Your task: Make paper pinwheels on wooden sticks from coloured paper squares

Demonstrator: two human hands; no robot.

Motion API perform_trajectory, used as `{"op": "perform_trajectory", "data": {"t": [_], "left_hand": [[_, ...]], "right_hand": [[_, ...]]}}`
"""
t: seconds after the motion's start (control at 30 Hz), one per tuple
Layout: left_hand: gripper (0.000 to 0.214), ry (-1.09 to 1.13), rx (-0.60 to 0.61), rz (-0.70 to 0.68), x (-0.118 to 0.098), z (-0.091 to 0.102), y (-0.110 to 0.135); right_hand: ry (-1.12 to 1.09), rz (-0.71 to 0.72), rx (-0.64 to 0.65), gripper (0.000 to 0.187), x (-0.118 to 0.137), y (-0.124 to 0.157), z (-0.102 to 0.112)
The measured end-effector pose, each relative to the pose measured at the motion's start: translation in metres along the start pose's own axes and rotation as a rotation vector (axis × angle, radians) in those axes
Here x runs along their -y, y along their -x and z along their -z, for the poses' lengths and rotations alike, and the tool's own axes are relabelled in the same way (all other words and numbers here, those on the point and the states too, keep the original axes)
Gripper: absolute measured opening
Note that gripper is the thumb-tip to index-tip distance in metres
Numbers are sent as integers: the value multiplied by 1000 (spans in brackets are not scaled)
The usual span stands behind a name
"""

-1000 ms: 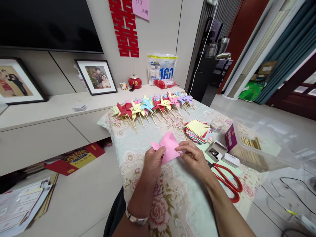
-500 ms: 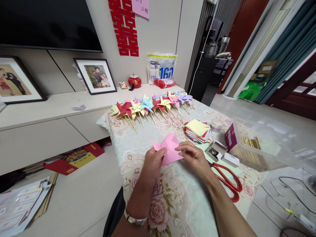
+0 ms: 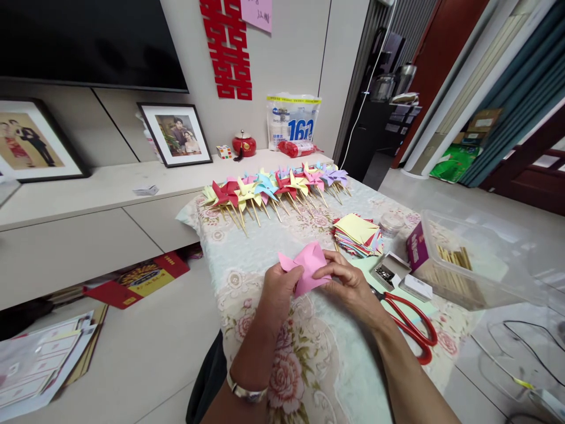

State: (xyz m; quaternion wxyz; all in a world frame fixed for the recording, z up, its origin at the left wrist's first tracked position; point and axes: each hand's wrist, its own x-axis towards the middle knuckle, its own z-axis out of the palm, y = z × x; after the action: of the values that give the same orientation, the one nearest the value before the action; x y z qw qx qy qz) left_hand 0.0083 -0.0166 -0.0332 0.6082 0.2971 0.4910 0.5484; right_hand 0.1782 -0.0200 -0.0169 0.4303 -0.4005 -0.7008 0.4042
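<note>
A pink sheet of paper, cut and partly folded like a pinwheel, is held above the flowered tablecloth. My left hand pinches its left side, thumb on top near the middle. On the right side, the fingers of my right hand grip the paper's edge, some of them behind it. Close to my right wrist lie red-handled scissors; their blades are partly hidden by my hand. Beyond them sit an open small box of metal fasteners and a small white box.
Several finished paper pinwheels on sticks lie along the table's far edge. A stack of coloured paper squares stands near a round clear container. At right, a clear plastic bin holds wooden sticks. A white cabinet adjoins the table.
My right hand has closed further around the paper's right side, and its fingers now grip the edge. The whole view has shifted slightly.
</note>
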Motion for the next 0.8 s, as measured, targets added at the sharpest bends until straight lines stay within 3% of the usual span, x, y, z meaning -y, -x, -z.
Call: {"op": "perform_trajectory", "data": {"t": [0.27,0.43,0.8], "left_hand": [[19,-6,-6,-8,5,2,-3],[16,-36,22,-5,2,1,-1],[15,-174,45,-42,4,4,-1]], "right_hand": [[-10,24,33,21,-5,0,4],[22,75,119,23,2,0,3],[182,97,180,19,2,-1,-2]]}}
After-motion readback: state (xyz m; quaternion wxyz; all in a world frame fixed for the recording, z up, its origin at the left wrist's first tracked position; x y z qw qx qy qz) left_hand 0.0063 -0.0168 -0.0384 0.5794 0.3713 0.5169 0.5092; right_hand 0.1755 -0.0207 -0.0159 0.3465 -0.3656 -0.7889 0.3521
